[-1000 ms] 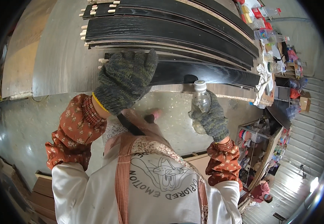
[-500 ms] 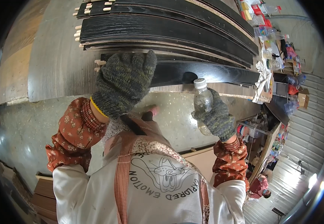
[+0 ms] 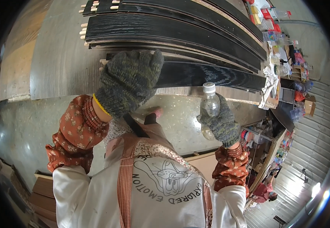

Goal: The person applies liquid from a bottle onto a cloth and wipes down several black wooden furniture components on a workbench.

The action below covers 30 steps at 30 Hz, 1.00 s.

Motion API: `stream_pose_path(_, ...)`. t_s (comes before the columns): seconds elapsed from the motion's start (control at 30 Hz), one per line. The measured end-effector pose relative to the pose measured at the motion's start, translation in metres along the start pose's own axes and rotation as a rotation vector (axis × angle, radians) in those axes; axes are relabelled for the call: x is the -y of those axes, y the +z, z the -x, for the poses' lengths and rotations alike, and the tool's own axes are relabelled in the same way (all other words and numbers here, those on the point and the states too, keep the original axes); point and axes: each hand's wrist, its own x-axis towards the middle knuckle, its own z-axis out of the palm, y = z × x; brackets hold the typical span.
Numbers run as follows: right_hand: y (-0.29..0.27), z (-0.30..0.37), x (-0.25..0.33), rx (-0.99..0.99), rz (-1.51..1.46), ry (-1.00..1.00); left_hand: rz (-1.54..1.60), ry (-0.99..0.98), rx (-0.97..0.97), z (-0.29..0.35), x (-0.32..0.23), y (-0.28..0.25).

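My left hand (image 3: 130,81), in a dark grey knit glove, is bent over the left end of the nearest black board (image 3: 203,75). Its fingertips and palm are hidden, but the fingers look closed on the board. Pale dowels poke out at that end, partly behind the glove. In my right hand (image 3: 224,125), gloved the same way, is a clear plastic bottle (image 3: 211,104) with a white cap, held upright just short of the board's near edge. The fingers wrap round it from the right. A little yellowish liquid seems to sit low in it.
More black boards (image 3: 172,32) with dowels (image 3: 83,31) lie beyond on the wood-grain worktop (image 3: 64,49). Crumpled white paper (image 3: 270,85) hangs at its right end. Plastic bottles and boxes (image 3: 309,104) crowd the right side. Another person (image 3: 264,192) is far off at lower right.
The whole view has shifted slightly. A dark round patch on the nearest board beside the bottle cap no longer shows, and its wood grain is clearer. Both hands keep their grip.
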Motion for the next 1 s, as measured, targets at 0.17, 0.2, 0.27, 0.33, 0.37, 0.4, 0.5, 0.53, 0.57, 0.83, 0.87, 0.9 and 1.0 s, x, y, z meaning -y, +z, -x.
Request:
stream_pose_path(0.17,0.002,-0.001,0.004,-0.031,0.035,-0.096,0.035,-0.044,0.162,-0.01,-0.003,-0.015)
stream_pose_path(0.2,0.003,-0.002,0.004,-0.034,0.03,-0.095,0.052,-0.052,0.17,-0.01,-0.002,-0.013)
stream_pose_path(0.27,0.004,-0.002,0.003,0.001,-0.112,-0.039,0.061,-0.043,0.159,-0.009,-0.001,-0.012)
stream_pose_path(0.33,0.004,-0.005,-0.005,-0.039,-0.089,-0.049,0.069,-0.043,0.144,-0.011,-0.002,-0.013)
stream_pose_path(0.37,0.004,-0.006,-0.01,-0.077,-0.065,-0.056,0.117,-0.074,0.185,-0.014,-0.003,-0.015)
stream_pose_path(0.4,0.005,-0.007,-0.012,-0.08,-0.071,-0.058,0.163,-0.103,0.226,-0.016,-0.004,-0.017)
stream_pose_path(0.5,0.007,-0.007,-0.019,-0.144,-0.085,-0.108,0.096,-0.063,0.198,-0.02,-0.003,-0.02)
stream_pose_path(0.53,0.008,-0.006,-0.02,-0.194,-0.096,-0.108,0.091,-0.057,0.197,-0.021,-0.003,-0.02)
stream_pose_path(0.57,0.009,-0.005,-0.022,-0.245,-0.108,-0.107,0.102,-0.07,0.226,-0.022,-0.003,-0.018)
stream_pose_path(0.83,0.012,-0.001,-0.041,-0.387,-0.262,-0.178,0.099,-0.034,0.211,-0.024,0.006,-0.008)
stream_pose_path(0.87,0.012,-0.001,-0.046,-0.431,-0.24,-0.174,0.129,-0.024,0.153,-0.021,0.008,-0.003)
stream_pose_path(0.9,0.015,-0.004,-0.057,-0.455,-0.353,-0.178,0.161,-0.009,0.094,-0.019,0.011,0.0)
stream_pose_path(1.0,0.009,0.003,-0.076,-0.56,-0.409,-0.108,0.206,-0.021,0.081,-0.015,0.017,0.001)
